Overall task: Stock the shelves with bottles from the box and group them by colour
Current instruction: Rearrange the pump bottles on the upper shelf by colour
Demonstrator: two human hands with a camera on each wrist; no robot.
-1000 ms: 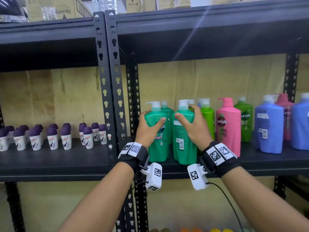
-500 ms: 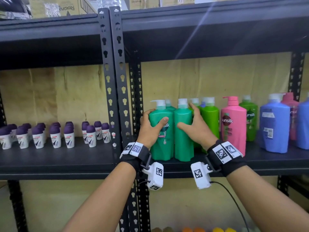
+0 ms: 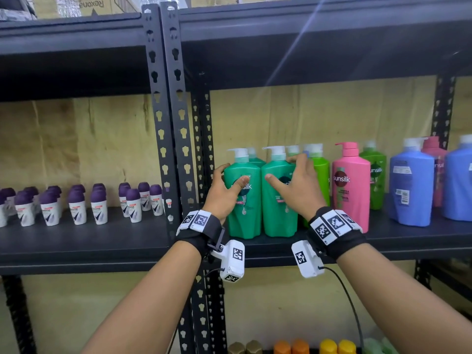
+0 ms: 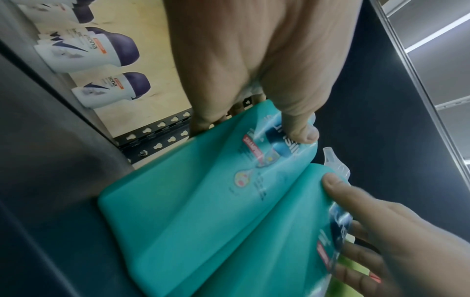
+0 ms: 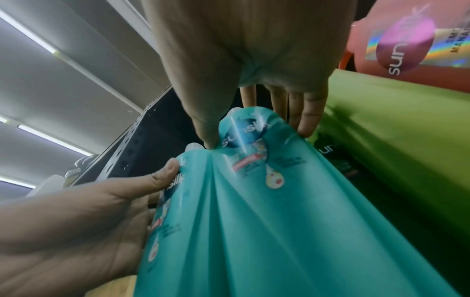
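Two teal green pump bottles stand side by side at the left end of the right-hand shelf (image 3: 398, 233), labels facing me. My left hand (image 3: 231, 176) grips the left teal bottle (image 3: 245, 213), thumb on its front label and fingers round its left side. My right hand (image 3: 286, 169) grips the right teal bottle (image 3: 277, 215), thumb on the front, fingers down its right side against a lime green bottle (image 3: 320, 175). The left wrist view shows the left bottle (image 4: 190, 201) under my thumb. In the right wrist view the right bottle (image 5: 292, 221) is held the same way. The box is out of view.
More teal and lime bottles stand behind. A pink bottle (image 3: 351, 190), a green one (image 3: 375, 180) and blue ones (image 3: 411, 192) follow to the right. Purple-capped roll-ons (image 3: 76, 205) fill the left shelf. Black uprights (image 3: 168, 123) divide the bays. Orange and yellow caps (image 3: 306, 347) show below.
The right teal bottle has been turned from showing its barcode side to showing its front label. Both teal bottles now stand close together, and my hands stay on them.
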